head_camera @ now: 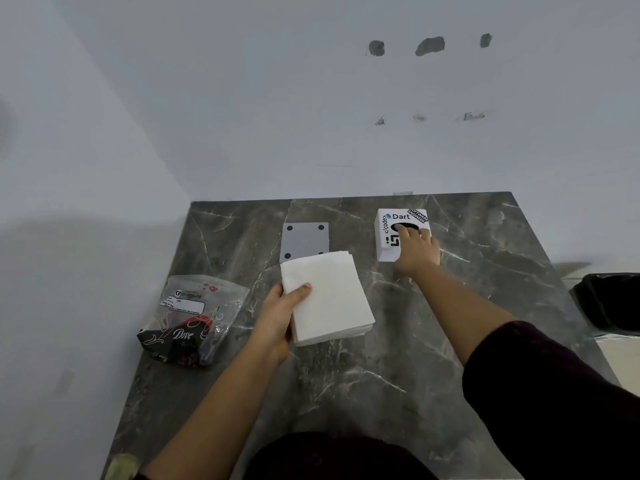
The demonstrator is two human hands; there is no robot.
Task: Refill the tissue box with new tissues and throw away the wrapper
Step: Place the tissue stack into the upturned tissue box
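A white stack of tissues [329,299] is held at its left edge by my left hand [282,313], just above the dark marble table [381,375]. The white tissue box [386,237], printed with "Dart" and code stickers, stands at the back right. My right hand [415,251] rests on top of it, with fingers reaching into its round black opening. The box's grey base plate [303,239], with black feet at its corners, lies behind the tissues. The clear wrapper [190,320] with a "Dove" print lies crumpled at the left.
A black-lined bin [609,303] stands on the floor beyond the table's right edge. White walls close the table in at the back and left. Dark sleeves cover my upper arms.
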